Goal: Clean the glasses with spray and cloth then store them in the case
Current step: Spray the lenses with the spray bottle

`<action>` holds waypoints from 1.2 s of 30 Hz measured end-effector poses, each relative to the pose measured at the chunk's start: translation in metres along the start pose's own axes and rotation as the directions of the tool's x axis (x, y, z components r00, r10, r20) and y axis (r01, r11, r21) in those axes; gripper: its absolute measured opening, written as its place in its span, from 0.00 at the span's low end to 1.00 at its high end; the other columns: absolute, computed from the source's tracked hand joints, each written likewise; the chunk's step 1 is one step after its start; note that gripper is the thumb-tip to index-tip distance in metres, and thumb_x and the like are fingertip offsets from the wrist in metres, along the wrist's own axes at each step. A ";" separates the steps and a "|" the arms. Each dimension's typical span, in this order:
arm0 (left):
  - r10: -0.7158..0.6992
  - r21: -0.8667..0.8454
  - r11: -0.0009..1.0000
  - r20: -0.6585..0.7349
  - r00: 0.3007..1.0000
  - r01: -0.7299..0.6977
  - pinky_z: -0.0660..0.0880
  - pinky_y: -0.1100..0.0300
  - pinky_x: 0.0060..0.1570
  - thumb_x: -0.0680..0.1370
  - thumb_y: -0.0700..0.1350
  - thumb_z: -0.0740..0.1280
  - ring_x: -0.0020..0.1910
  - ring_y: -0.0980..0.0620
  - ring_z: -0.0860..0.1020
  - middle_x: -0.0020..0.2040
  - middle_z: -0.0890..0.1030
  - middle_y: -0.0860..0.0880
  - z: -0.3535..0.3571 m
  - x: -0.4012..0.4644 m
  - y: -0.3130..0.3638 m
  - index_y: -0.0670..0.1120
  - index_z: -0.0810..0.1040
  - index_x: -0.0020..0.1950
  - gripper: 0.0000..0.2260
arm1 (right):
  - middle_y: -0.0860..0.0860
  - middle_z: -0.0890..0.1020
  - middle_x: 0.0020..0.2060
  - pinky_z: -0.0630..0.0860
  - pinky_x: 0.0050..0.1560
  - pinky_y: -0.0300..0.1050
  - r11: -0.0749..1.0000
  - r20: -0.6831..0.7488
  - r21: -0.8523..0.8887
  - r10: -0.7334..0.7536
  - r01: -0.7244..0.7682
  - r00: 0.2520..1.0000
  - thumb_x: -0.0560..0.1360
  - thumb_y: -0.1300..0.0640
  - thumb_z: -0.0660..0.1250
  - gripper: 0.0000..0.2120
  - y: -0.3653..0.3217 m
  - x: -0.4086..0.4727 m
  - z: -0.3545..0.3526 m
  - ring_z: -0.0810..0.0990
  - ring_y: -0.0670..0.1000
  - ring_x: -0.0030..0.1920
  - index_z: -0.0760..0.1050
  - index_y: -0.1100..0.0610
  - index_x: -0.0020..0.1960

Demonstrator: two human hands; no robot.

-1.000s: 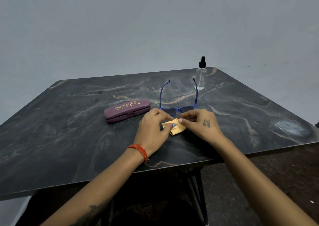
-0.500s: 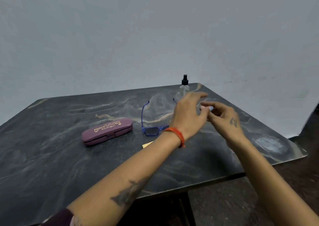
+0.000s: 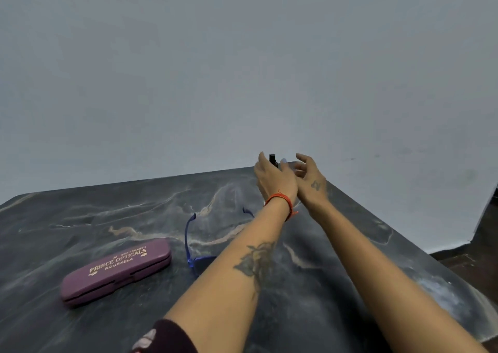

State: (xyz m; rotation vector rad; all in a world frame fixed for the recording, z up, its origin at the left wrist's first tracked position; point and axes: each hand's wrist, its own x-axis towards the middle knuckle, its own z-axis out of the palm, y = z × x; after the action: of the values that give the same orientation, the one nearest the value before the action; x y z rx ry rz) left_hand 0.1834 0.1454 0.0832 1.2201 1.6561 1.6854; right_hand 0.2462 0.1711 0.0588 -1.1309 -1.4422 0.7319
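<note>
My left hand (image 3: 275, 181) is at the spray bottle (image 3: 272, 159) near the table's far edge. Thumb and fingers curl around the bottle's body, and only its black cap shows above them. My right hand (image 3: 310, 182) hovers just right of the bottle with loosely spread fingers, holding nothing. The blue glasses (image 3: 188, 244) lie unfolded on the table, partly under my left forearm. The purple case (image 3: 116, 271) lies closed to their left. The cloth is not visible.
The dark marble table (image 3: 80, 217) ends at a far edge just behind the bottle and a right edge beside my right forearm. A plain grey wall (image 3: 242, 69) stands behind it. Dark floor (image 3: 479, 258) shows at the right.
Both hands left the yellow cloth and reached forward to the far edge. My left hand has closed around the spray bottle. My view has tilted up.
</note>
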 end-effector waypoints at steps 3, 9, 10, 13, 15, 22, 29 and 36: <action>-0.097 -0.009 0.995 -0.028 0.995 0.097 0.64 0.53 0.64 0.80 0.47 0.57 0.69 0.43 0.65 0.73 0.60 0.43 0.013 0.013 -0.010 0.45 0.54 0.75 0.24 | 0.57 0.69 0.66 0.71 0.63 0.49 0.999 0.070 -0.022 0.028 -0.027 0.997 0.77 0.56 0.65 0.27 0.016 0.015 0.011 0.72 0.55 0.62 0.60 0.56 0.72; -0.181 0.040 0.982 -0.035 0.983 0.183 0.66 0.50 0.62 0.81 0.46 0.56 0.65 0.42 0.69 0.67 0.70 0.40 0.027 0.023 -0.030 0.44 0.61 0.71 0.20 | 0.60 0.72 0.65 0.70 0.63 0.48 0.992 0.207 -0.016 0.122 -0.121 0.971 0.80 0.61 0.59 0.21 0.037 0.028 0.028 0.73 0.58 0.63 0.61 0.60 0.72; -0.177 0.040 0.983 -0.050 0.983 0.179 0.67 0.51 0.61 0.81 0.45 0.56 0.64 0.42 0.70 0.65 0.71 0.41 0.028 0.023 -0.031 0.43 0.64 0.69 0.17 | 0.61 0.74 0.62 0.70 0.59 0.46 0.987 0.213 0.032 0.147 -0.158 0.966 0.81 0.61 0.57 0.19 0.038 0.029 0.031 0.74 0.57 0.60 0.64 0.62 0.70; -0.166 0.054 0.984 -0.072 0.983 0.170 0.68 0.53 0.60 0.81 0.44 0.55 0.62 0.44 0.72 0.63 0.73 0.42 0.027 0.020 -0.031 0.42 0.69 0.65 0.14 | 0.56 0.76 0.52 0.72 0.54 0.46 0.984 0.221 0.036 0.164 -0.176 0.961 0.80 0.59 0.58 0.17 0.039 0.029 0.034 0.74 0.53 0.53 0.69 0.64 0.67; -0.152 0.073 0.985 -0.069 0.986 0.157 0.68 0.53 0.60 0.81 0.44 0.55 0.61 0.45 0.72 0.62 0.74 0.43 0.025 0.017 -0.031 0.43 0.70 0.63 0.13 | 0.57 0.78 0.52 0.75 0.57 0.51 0.992 0.194 -0.041 0.123 -0.117 0.973 0.79 0.60 0.61 0.16 0.038 0.027 0.031 0.77 0.56 0.54 0.70 0.60 0.65; -0.080 0.059 0.995 0.002 0.997 0.080 0.70 0.51 0.61 0.81 0.47 0.55 0.59 0.46 0.73 0.60 0.76 0.44 0.006 -0.013 -0.018 0.45 0.73 0.62 0.13 | 0.56 0.80 0.50 0.78 0.49 0.46 0.989 0.141 -0.134 -0.044 0.064 0.989 0.78 0.59 0.63 0.16 0.015 -0.011 0.000 0.79 0.53 0.49 0.70 0.58 0.66; 0.042 -0.029 0.999 0.139 0.989 -0.039 0.73 0.54 0.57 0.81 0.47 0.56 0.56 0.48 0.76 0.57 0.78 0.46 -0.027 -0.065 0.001 0.46 0.74 0.60 0.12 | 0.46 0.78 0.44 0.77 0.49 0.42 0.988 0.045 -0.094 -0.120 0.124 0.992 0.76 0.57 0.65 0.16 -0.015 -0.069 -0.031 0.78 0.41 0.43 0.72 0.53 0.64; 0.133 -0.092 0.989 0.258 0.957 -0.113 0.71 0.60 0.55 0.80 0.45 0.58 0.57 0.52 0.76 0.59 0.78 0.48 -0.074 -0.113 0.001 0.47 0.73 0.62 0.12 | 0.44 0.79 0.45 0.76 0.48 0.38 0.967 -0.022 -0.137 -0.220 0.215 0.975 0.75 0.50 0.67 0.18 -0.027 -0.131 -0.038 0.78 0.40 0.47 0.72 0.50 0.64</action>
State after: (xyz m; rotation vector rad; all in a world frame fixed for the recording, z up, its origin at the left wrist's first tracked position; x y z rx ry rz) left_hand 0.1764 0.0116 0.0639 1.4653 1.3695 1.5618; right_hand 0.2683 0.0346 0.0416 -1.0604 -1.5731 0.4636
